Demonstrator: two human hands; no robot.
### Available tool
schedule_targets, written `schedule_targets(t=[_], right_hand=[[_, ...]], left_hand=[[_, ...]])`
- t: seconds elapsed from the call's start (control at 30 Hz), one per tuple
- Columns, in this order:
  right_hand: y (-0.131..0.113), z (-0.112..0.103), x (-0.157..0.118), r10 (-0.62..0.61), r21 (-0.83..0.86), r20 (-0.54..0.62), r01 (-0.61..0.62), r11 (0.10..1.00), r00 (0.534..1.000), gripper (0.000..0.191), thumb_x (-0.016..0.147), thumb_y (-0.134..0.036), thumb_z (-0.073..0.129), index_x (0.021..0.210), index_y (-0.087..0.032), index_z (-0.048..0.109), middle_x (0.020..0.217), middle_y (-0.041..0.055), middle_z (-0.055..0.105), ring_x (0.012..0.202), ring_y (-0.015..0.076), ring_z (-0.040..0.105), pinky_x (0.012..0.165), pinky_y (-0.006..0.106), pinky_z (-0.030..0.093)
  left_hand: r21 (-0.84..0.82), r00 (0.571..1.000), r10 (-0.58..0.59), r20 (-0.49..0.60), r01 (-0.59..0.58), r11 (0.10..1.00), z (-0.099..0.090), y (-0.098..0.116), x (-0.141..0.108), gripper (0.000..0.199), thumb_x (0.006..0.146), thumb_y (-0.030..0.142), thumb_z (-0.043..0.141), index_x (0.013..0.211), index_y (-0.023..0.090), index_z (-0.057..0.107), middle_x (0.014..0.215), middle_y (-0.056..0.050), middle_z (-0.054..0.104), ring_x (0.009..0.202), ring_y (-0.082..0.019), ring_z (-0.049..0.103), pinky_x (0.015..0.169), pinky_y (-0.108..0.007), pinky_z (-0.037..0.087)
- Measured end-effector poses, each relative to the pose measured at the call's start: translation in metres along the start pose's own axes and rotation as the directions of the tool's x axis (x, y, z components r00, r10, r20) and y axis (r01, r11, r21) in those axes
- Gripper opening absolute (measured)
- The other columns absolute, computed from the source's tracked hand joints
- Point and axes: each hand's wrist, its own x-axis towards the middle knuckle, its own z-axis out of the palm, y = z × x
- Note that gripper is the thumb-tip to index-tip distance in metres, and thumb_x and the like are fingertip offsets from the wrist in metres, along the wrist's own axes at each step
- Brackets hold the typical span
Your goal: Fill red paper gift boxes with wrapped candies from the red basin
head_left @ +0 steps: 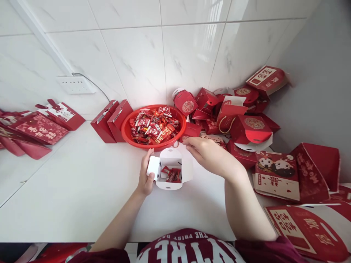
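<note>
The left hand (147, 175) steadies the white box (170, 160) well, pinching its nine-o'clock flap (153, 167); whether the right hand (204, 150), at two o'clock, holds anything, I can't tell.

leftmost red bags (12, 146) are cut off, and print on candies (154, 130) is illegible.

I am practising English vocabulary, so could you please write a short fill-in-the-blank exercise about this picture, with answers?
1. The open box is gripped by the ____ hand.
2. Wrapped sweets lie in the round basin and in the open box, whose inside walls are ____.
3. The power socket is fixed to the tiled ____.

Missing words: left; white; wall.
</note>
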Motion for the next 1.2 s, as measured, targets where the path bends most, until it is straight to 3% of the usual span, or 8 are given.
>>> schedule_targets(t=[0.13,0.3,0.43,0.63,0.77,0.87,1.03,1.2], right_hand=[[0.020,0.023,-0.020,0.156,-0.019,-0.044,-0.157,0.987,0.987,0.038,0.099,-0.010,0.035,0.126,-0.018,0.061,0.125,0.0103,0.068,0.110,0.0249,0.065,0.089,0.033,0.047],[0.054,0.055,-0.047,0.338,-0.033,0.117,-0.336,0.941,0.934,0.054,0.089,-0.007,0.052,0.142,-0.014,0.049,0.130,0.0153,0.065,0.120,0.0321,0.062,0.096,0.044,0.048],[0.052,0.066,-0.052,0.125,0.203,0.241,-0.176,0.963,0.962,0.075,0.080,-0.023,0.075,0.147,-0.025,0.042,0.133,0.0097,0.064,0.118,0.0310,0.063,0.097,0.044,0.050],[0.047,0.076,-0.035,-0.064,0.282,0.090,0.037,0.959,0.994,0.059,0.095,-0.036,0.061,0.150,-0.033,0.041,0.154,0.0077,0.044,0.137,0.0272,0.048,0.112,0.048,0.042],[0.052,0.094,-0.026,-0.105,0.296,0.025,0.093,0.951,0.994,0.030,0.098,-0.041,0.057,0.124,-0.031,0.067,0.153,0.0076,0.042,0.139,0.0284,0.045,0.112,0.048,0.043],[0.051,0.114,-0.026,-0.128,0.319,-0.107,0.156,0.935,0.986,0.022,0.099,-0.037,0.054,0.105,-0.025,0.071,0.152,0.0089,0.043,0.139,0.0290,0.043,0.111,0.049,0.043],[0.048,0.150,-0.026,-0.016,0.519,-0.231,0.137,0.844,0.973,0.050,0.099,-0.032,0.050,0.147,-0.025,0.037,0.163,0.0119,0.024,0.149,0.0278,0.027,0.118,0.052,0.033],[0.054,0.165,-0.024,0.042,0.778,-0.139,0.083,0.623,0.989,0.072,0.098,-0.042,0.053,0.158,-0.032,0.013,0.164,0.0093,0.021,0.149,0.0257,0.027,0.120,0.049,0.030]], left_hand=[[0.010,0.978,0.132,0.160,-0.136,0.991,0.004,-0.005,-0.006,0.096,0.087,0.081,0.030,0.161,0.024,0.008,0.167,-0.013,0.013,0.152,-0.040,0.013,0.123,-0.057,0.016],[0.007,0.931,0.179,0.317,-0.191,0.982,0.007,-0.005,-0.007,0.110,0.078,0.085,0.045,0.161,0.022,0.011,0.168,-0.014,0.003,0.152,-0.045,0.005,0.122,-0.060,0.013],[-0.023,0.927,0.144,0.347,-0.145,0.989,0.012,-0.003,-0.009,0.106,0.081,0.082,0.045,0.161,0.022,0.010,0.167,-0.015,0.006,0.152,-0.044,0.009,0.122,-0.060,0.016],[0.001,0.921,0.151,0.358,-0.162,0.987,0.013,-0.006,-0.008,0.087,0.086,0.078,0.039,0.152,0.021,0.042,0.167,-0.014,0.008,0.149,-0.045,0.021,0.120,-0.059,0.025],[0.069,0.966,0.092,0.241,-0.112,0.991,0.015,-0.006,-0.008,0.055,0.094,0.044,0.054,0.144,0.022,0.049,0.164,-0.014,0.019,0.148,-0.038,0.029,0.118,-0.056,0.031],[0.021,0.991,0.059,0.120,-0.062,0.998,0.022,-0.007,-0.009,0.061,0.092,0.034,0.057,0.148,0.020,0.039,0.157,-0.017,0.031,0.144,-0.036,0.036,0.114,-0.055,0.038],[-0.162,0.991,-0.071,0.110,0.088,0.983,0.033,-0.008,-0.011,0.085,0.090,0.036,0.057,0.159,0.019,0.009,0.143,-0.020,0.045,0.117,-0.031,0.060,0.096,-0.046,0.054],[-0.214,0.988,-0.073,0.134,0.100,0.972,0.034,-0.009,-0.009,0.075,0.088,0.035,0.057,0.153,0.020,0.023,0.139,-0.019,0.045,0.118,-0.031,0.058,0.094,-0.045,0.054]])
